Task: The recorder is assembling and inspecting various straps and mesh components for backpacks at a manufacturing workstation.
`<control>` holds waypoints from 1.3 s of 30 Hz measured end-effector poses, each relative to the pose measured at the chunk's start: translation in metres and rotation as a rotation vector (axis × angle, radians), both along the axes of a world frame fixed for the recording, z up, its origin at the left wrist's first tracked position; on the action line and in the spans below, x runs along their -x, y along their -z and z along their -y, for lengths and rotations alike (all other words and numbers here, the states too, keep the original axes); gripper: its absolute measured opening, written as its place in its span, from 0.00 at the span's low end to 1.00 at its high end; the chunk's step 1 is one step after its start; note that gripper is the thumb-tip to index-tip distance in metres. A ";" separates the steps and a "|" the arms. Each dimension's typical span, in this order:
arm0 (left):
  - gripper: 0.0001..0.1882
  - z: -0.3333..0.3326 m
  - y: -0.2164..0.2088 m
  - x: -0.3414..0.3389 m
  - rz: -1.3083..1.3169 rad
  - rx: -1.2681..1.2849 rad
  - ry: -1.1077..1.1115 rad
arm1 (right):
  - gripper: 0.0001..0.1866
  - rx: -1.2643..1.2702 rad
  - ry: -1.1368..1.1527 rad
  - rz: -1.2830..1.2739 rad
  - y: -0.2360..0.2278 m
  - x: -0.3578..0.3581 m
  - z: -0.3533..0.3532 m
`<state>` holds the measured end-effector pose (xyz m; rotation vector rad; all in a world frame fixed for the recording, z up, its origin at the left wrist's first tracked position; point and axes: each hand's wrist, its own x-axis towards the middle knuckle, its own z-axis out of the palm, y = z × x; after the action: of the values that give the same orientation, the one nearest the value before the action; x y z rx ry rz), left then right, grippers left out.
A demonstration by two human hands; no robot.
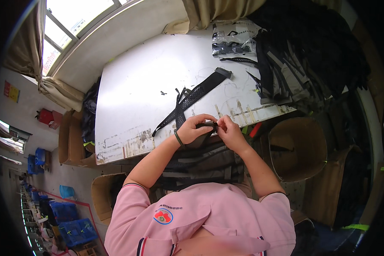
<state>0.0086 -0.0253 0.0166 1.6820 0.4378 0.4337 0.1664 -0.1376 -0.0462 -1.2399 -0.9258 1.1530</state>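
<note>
At the table's front edge, my left hand (193, 129) is closed around a dark fabric strap (206, 127). The fingertips of my right hand (231, 133) pinch together at the strap's end, where a small black piece shows; its exact form is too small to make out. From beneath my left hand a black mesh strap (180, 114) runs onto the white table (136, 89). Another black mesh strap (199, 91) with a grey end lies diagonally across it. Several dark grey straps (200, 166) are heaped on my lap, below both hands.
A large pile of black and grey straps (290, 72) covers the table's right side, beside a clear plastic bag (234, 39). Open cardboard boxes (298, 149) stand right of me, another box (101, 198) left. Small black scraps (163, 93) lie on the table.
</note>
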 end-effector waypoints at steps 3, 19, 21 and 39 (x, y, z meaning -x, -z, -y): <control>0.12 -0.005 0.000 0.001 -0.224 -0.087 -0.026 | 0.07 -0.216 0.331 0.561 -0.025 0.008 -0.002; 0.29 -0.011 0.008 0.045 -0.470 -0.070 0.315 | 0.06 -0.009 0.196 -0.365 -0.040 -0.018 0.009; 0.31 -0.010 0.002 0.059 -0.435 0.016 0.294 | 0.06 0.000 0.247 -0.322 -0.037 -0.028 0.016; 0.33 -0.082 0.051 0.061 -0.823 -0.885 -0.314 | 0.18 0.785 -0.384 0.896 0.025 -0.017 0.115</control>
<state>-0.0523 0.0567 -0.0339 2.6521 1.2548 0.1236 0.1833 -0.2522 -0.0708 -2.4046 -1.4734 1.3197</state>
